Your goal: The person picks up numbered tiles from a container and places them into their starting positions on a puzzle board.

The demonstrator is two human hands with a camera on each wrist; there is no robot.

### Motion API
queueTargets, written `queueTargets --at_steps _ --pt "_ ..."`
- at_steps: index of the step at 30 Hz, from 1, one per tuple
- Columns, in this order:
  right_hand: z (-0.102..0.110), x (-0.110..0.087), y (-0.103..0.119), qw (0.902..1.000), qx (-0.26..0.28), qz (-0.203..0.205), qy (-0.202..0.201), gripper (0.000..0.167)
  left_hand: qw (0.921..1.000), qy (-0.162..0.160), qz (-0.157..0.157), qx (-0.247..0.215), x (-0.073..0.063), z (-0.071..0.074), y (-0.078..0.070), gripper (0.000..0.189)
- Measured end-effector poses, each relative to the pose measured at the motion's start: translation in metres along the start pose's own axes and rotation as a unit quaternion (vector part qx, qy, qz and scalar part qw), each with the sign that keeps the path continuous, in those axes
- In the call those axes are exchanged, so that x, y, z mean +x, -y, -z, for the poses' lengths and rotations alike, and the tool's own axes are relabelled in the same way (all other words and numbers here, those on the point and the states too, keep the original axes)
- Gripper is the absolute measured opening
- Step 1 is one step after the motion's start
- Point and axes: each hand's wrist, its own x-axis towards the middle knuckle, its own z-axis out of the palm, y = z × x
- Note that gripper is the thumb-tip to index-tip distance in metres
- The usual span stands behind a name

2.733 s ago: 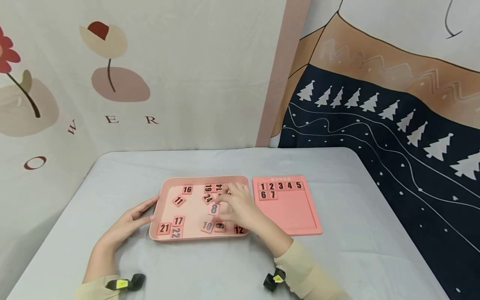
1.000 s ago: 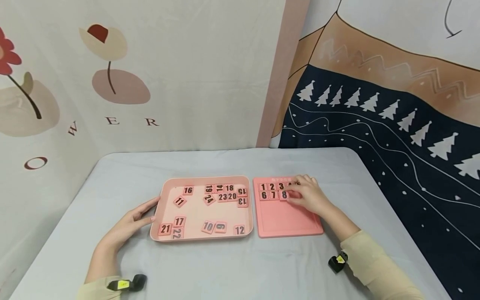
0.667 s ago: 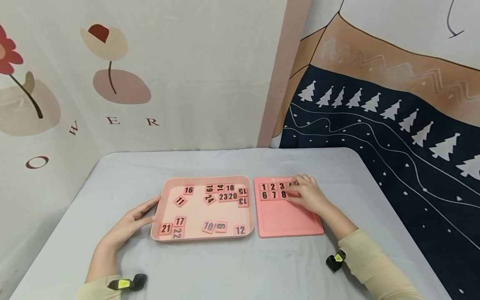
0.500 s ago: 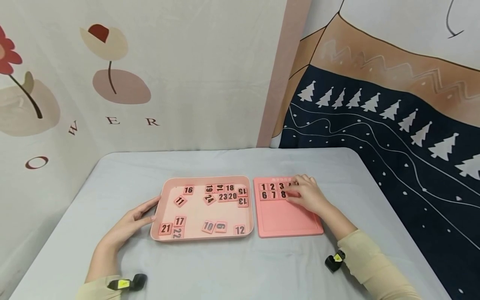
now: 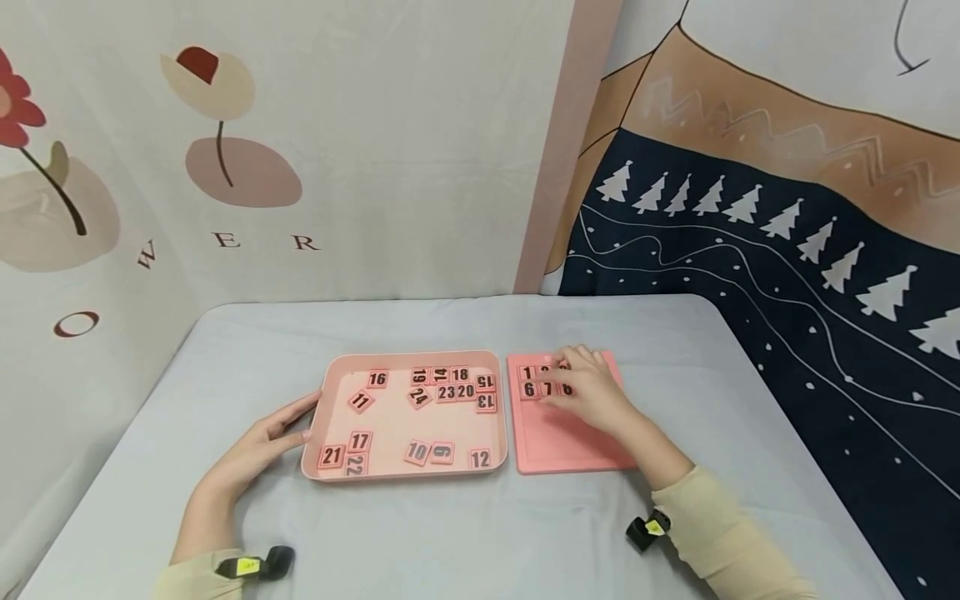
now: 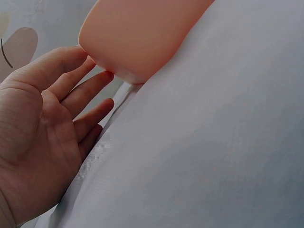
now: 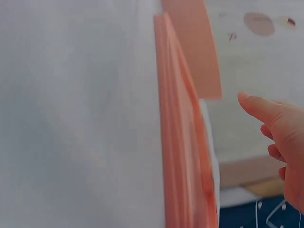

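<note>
My left hand (image 5: 258,450) rests at the left end of a shallow pink tray (image 5: 390,423), thumb and fingertips touching its rim. The left wrist view shows the fingers spread and fairly straight against the tray corner. Loose number tiles lie in the tray, among them a 10 tile (image 5: 417,452), a 12 tile (image 5: 479,459) and a 16 tile (image 5: 377,379). My right hand (image 5: 588,393) is over the pink number board (image 5: 566,442), with no tile visible in it. Tiles 6 (image 5: 528,389), 7 and 8 sit in the second row; the hand hides part of the top row.
A pale cloth covers the table (image 5: 420,533). The board lies just right of the tray, a narrow gap between them. Printed fabric walls (image 5: 405,167) stand behind and to the right. Each wrist wears a black camera (image 5: 281,563).
The 8 tile went from the tray to the second row, after the 7, and was released. My right hand has since shifted left over the board. My left hand stays at the tray.
</note>
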Motion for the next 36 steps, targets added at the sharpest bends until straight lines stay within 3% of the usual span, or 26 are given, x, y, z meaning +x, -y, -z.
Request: queueTargets --at_steps 7,18,31,36 --pt "-0.013 0.015 0.033 0.9988 0.019 0.041 0.017 0.032 1.0 0.002 -0.007 -0.003 0.001 0.0 -0.001 0.058" --pt "-0.041 0.033 0.072 0.9903 0.025 0.104 0.089 0.033 0.9998 0.003 -0.017 -0.005 0.001 -0.002 -0.002 0.057" --pt "-0.067 0.052 0.095 0.9754 -0.046 0.122 0.178 0.042 0.9996 0.003 -0.028 -0.006 0.001 -0.002 0.0 0.057" --pt "-0.074 0.054 0.098 0.9721 -0.056 0.129 0.188 0.042 0.9997 0.001 -0.026 -0.004 0.001 -0.002 0.0 0.057"
